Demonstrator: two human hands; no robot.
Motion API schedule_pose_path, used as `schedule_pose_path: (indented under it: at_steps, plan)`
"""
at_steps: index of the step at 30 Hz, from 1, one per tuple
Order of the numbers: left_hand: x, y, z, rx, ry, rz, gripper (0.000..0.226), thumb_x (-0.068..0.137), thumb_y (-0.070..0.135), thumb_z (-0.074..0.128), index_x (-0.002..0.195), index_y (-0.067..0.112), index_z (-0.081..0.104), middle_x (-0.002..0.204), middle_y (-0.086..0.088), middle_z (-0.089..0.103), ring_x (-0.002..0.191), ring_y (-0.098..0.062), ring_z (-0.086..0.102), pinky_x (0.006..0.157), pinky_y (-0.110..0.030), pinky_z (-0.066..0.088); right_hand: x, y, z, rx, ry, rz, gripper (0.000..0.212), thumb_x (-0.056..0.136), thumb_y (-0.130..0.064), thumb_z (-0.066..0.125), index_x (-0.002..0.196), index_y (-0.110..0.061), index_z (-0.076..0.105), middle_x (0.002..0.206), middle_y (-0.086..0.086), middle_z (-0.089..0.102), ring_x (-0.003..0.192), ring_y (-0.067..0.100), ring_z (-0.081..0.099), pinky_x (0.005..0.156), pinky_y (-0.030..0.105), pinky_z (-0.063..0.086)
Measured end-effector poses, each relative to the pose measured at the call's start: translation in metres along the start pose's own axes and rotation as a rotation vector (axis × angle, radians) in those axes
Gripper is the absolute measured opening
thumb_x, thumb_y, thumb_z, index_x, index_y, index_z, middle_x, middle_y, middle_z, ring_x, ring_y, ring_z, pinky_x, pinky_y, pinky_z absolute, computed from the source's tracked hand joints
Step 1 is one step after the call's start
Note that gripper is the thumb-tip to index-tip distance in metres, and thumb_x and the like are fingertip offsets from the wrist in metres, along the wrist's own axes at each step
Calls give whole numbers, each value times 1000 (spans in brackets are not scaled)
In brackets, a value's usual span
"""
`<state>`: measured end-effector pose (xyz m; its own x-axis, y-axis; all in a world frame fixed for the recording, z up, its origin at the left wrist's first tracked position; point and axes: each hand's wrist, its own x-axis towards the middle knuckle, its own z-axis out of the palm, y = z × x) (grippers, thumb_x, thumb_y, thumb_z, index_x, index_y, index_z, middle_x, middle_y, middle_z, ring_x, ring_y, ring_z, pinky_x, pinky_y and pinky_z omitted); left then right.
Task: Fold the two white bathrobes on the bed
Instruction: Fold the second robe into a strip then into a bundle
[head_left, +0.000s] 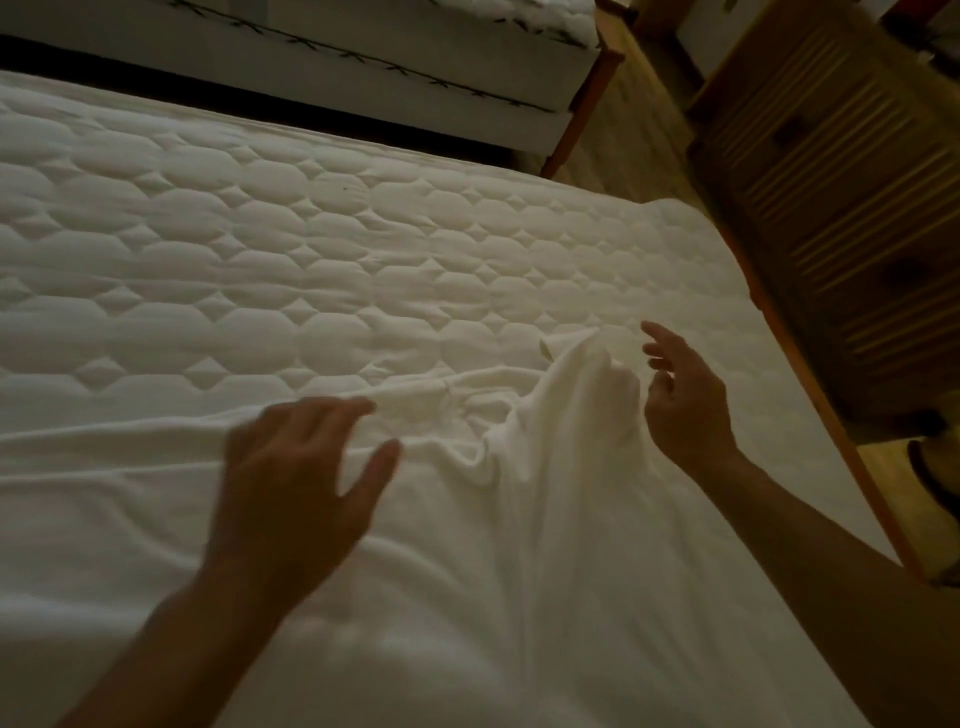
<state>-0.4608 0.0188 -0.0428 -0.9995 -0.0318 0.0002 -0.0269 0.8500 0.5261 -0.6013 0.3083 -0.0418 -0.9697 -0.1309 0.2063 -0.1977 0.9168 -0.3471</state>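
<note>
Left hand (296, 478): open, fingers and thumb spread wide, palm down over the near left part of the bathrobe (519, 545). It grips nothing, and blur hides whether it touches the cloth.
Right hand (680, 400): open, fingers loosely apart and pointing away, just beside a raised fold of the bathrobe. It holds nothing.
Bathrobe: white cloth spread rumpled across the near half of the bed (260, 234), with one peak standing up between the two hands.
Bed: quilted white cover, bare across its far half.
Writing: a small tab (545, 349) at the peak's far edge, too blurred to read.
Count: two hands; one stretch of white cloth, and I cannot tell whether it is one robe or two; a second bed (363, 78) beyond; one wooden dresser (841, 182) on the right.
</note>
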Motion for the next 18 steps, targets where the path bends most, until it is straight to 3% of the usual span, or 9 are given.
schedule_pose_path:
  at_steps: [1,3,5,8,10,12,14,16,18]
  plan:
    - [-13,-32,35,95,196,-5,50,93,59,46,123,26,68,124,-2,68,115,-29,62,96,-45,41,7,4,-1,-23,-76,-31,60,94,9,47,143,-25,51,130,2,63,108,13,58,90,28,52]
    - [-28,-45,76,163,99,38,50,94,61,43,126,31,67,134,-1,64,125,-28,58,103,-45,39,30,5,-3,-3,-233,-46,56,95,9,46,134,-28,60,128,-3,63,106,10,59,93,32,56]
    - [-18,-51,91,186,139,98,42,97,52,50,121,26,71,135,-5,64,126,-29,58,105,-47,39,60,-3,-1,103,-377,3,46,99,1,45,122,-32,67,127,-6,64,106,9,61,95,36,56]
    - [-24,-59,96,148,277,170,33,97,41,54,107,17,74,132,-8,66,122,-31,61,103,-49,41,96,-23,4,372,-556,226,22,104,-34,52,121,-34,65,127,-4,63,112,15,60,92,35,53]
    - [-25,-61,102,144,337,180,29,98,36,52,99,14,71,131,-8,66,121,-31,62,103,-49,42,106,-32,11,317,-728,299,45,94,-59,57,126,-29,65,122,-3,65,108,18,63,86,33,54]
    - [-19,-60,104,125,350,177,29,99,34,48,94,12,66,130,-9,66,120,-31,61,103,-50,41,105,-28,19,141,-835,222,45,86,-58,70,114,-24,73,109,-3,71,97,18,68,71,29,58]
    - [-22,-64,110,129,379,169,28,99,31,44,93,11,63,129,-11,66,120,-32,59,103,-49,40,102,-16,25,135,-685,122,28,83,-46,78,100,-23,78,95,-2,73,89,17,70,66,26,59]
    - [-21,-62,114,151,386,135,27,99,29,43,94,9,61,126,-14,65,118,-35,59,102,-49,40,101,-9,24,286,-280,154,20,82,-40,79,94,-23,76,88,-6,71,84,14,69,70,27,57]
    - [-21,-63,118,152,421,100,28,99,27,43,95,6,61,121,-18,65,113,-39,60,99,-50,42,100,-4,27,219,-27,164,24,83,-41,77,96,-20,76,87,-5,70,84,16,69,79,35,60]
